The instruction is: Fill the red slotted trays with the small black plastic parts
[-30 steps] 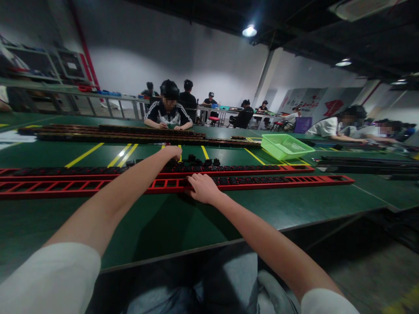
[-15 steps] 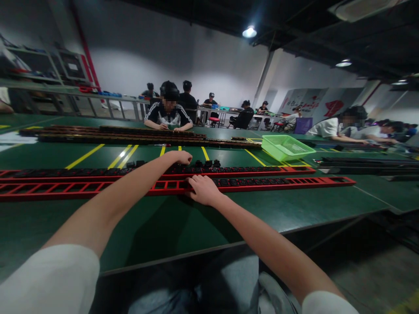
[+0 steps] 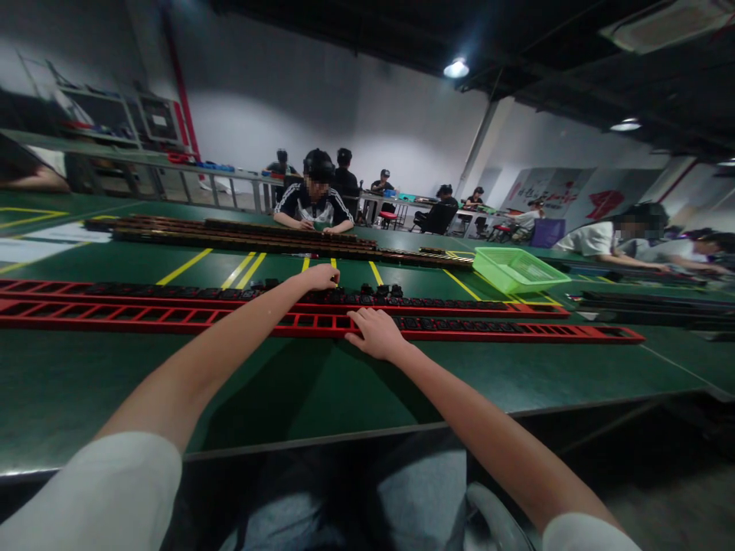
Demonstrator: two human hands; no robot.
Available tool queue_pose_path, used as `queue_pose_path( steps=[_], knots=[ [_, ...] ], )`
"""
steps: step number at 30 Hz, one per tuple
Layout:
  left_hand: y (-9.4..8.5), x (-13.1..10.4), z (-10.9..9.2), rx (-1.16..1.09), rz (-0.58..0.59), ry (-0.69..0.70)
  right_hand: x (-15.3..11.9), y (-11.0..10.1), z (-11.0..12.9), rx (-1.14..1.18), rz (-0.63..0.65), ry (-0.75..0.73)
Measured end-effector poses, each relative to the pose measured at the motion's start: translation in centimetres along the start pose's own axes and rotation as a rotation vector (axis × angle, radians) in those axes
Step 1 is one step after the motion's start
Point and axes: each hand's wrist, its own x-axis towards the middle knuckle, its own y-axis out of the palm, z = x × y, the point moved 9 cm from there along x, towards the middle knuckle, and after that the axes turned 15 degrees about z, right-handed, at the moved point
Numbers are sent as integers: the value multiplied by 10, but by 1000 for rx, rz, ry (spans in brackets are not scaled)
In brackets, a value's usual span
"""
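1. At the far left, two pale sheets (image 3: 34, 249) lie on the one green table (image 3: 258, 405), and part of one person (image 3: 40, 174) shows at the edge.
2. Two red frames run side by side across in front of me. The far frame (image 3: 482, 310) carries a long row of black parts; the near frame (image 3: 465, 337) has open cells left of my right hand. The parts sit too tightly for me to count.
3. Beyond them lies one bundle of dark strips (image 3: 246, 236); I can't count its strips.
4. My left hand (image 3: 323, 277) is over the far frame, fingers curled down. I can't tell whether they grip anything.
5. One person (image 3: 315, 200) sits opposite, both hands on the table; at least six more people are farther back.
6. My right hand (image 3: 376, 333) rests on the near frame, unclenched, thumb apart from the fingers.
7. At least three loose black pieces (image 3: 383, 291) stand at the far frame's back edge, just right of my left hand.
8. More black parts fill the near frame right of my right hand, then open cells follow.
9. One green basket (image 3: 520, 271) sits behind the frames; a second strip group (image 3: 648, 306) and at least two people (image 3: 597, 239) are farther right.
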Motion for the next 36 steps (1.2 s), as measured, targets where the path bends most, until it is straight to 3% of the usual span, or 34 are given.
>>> queue_pose_path(
  steps=[7, 12, 17, 22, 28, 36],
  knots=[
    [-8, -7, 8, -134, -229, -66, 1, 2, -1, 6, 10, -1],
    [-20, -43, 3, -369, -469, 11, 1, 2, -7, 83, 2, -16],
    [2, -81, -18, -595, -437, 114, 5, -18, -15, 283, -162, -24],
    [23, -104, -40, -651, -425, 162, 20, -30, -2, 367, -269, -133],
    [27, -113, -50, -640, -443, 208, 16, -22, -1, 363, -299, -228],
    [37, -118, -65, -487, -400, 369, 9, -19, -19, 456, -316, -151]
  ],
)
